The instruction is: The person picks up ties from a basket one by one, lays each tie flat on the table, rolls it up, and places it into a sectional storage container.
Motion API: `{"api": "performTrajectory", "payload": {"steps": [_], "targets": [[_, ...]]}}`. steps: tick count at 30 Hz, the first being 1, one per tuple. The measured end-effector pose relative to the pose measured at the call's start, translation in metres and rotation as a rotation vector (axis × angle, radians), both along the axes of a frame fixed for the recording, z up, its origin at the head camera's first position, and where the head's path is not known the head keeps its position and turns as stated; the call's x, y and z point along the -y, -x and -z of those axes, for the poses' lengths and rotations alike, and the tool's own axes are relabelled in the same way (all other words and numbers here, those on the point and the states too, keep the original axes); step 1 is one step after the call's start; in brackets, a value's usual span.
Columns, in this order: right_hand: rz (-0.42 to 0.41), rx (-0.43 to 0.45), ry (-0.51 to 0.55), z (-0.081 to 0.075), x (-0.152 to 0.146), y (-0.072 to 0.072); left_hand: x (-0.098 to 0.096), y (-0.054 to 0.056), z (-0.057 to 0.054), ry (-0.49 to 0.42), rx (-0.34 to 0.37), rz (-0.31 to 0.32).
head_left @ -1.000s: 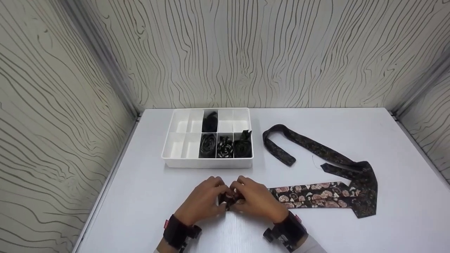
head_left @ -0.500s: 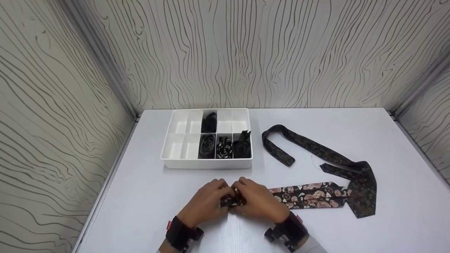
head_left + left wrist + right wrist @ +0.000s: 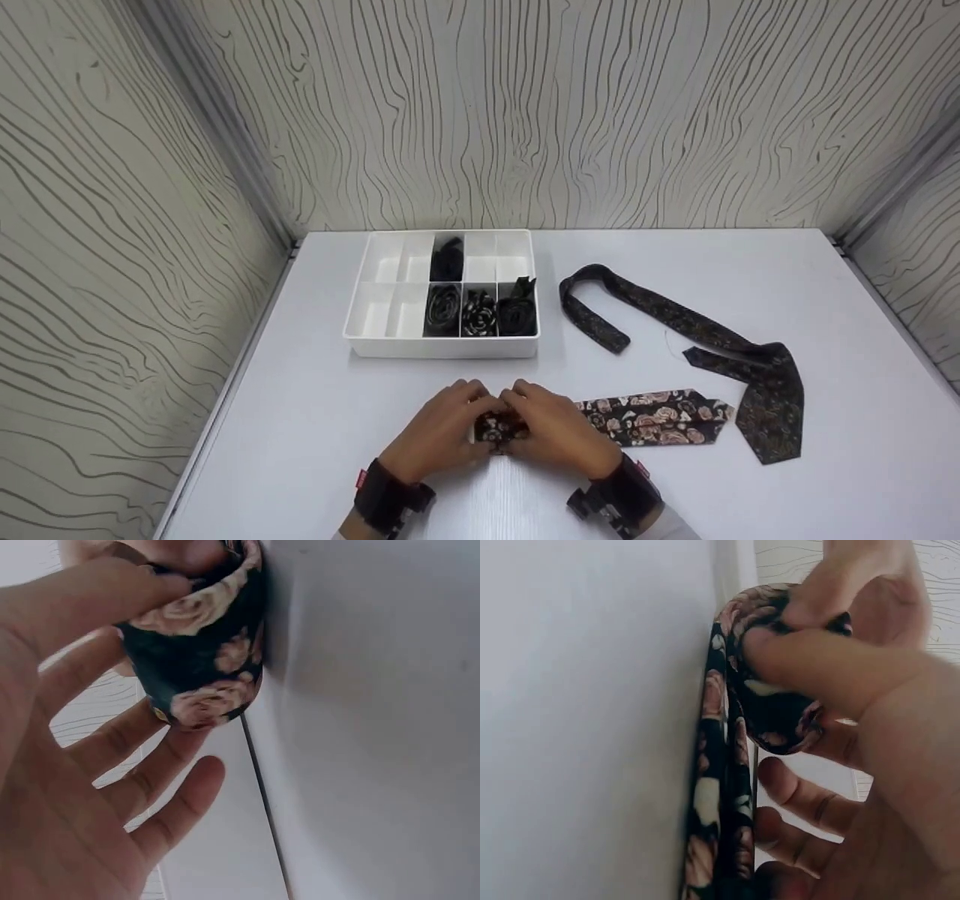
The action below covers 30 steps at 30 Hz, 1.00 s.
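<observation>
A dark floral necktie (image 3: 652, 420) with pink roses lies on the table, its pointed wide end to the right and its other end wound into a roll (image 3: 202, 660). My left hand (image 3: 439, 431) grips the left side of this roll between thumb and fingers. From the other side my right hand (image 3: 559, 431) pinches the same roll, thumb near the roll's edge in the right wrist view. The flat strip of the floral necktie runs out under my right hand. Parts of the roll are hidden behind the fingers in the head view.
Beyond the hands stands a white divided box (image 3: 442, 347); several of its compartments hold rolled dark neckties (image 3: 444, 309). A dark patterned necktie (image 3: 675, 319) lies loosely curved on the right of the table, its wide end just past the floral tip.
The floral necktie's pointed end has slid left, off the dark patterned necktie, and a gap now shows between them. Both hands stay in nearly the same place around the roll.
</observation>
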State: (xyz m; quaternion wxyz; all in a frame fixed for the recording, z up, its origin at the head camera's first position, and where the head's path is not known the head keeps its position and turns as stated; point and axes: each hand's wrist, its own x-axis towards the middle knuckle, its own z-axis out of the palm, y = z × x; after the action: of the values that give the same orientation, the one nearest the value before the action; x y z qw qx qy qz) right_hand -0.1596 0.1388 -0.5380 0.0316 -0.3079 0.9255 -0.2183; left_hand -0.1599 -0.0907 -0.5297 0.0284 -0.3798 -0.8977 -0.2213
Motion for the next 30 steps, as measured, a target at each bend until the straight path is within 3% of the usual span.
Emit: {"api": "performTrajectory", "payload": {"steps": [13,23,30], "targets": [[0.042,0.042,0.023,0.005,-0.005,-0.005,0.002,0.002,-0.001,-0.07,0.025,0.029],[0.011,-0.007,0.103,0.004,-0.006,-0.006,-0.007,-0.001,-0.003,-0.014,0.044,0.044],[0.041,0.007,0.082,0.003,-0.008,-0.006,-0.01,-0.002,0.0,-0.013,0.059,-0.001]]}}
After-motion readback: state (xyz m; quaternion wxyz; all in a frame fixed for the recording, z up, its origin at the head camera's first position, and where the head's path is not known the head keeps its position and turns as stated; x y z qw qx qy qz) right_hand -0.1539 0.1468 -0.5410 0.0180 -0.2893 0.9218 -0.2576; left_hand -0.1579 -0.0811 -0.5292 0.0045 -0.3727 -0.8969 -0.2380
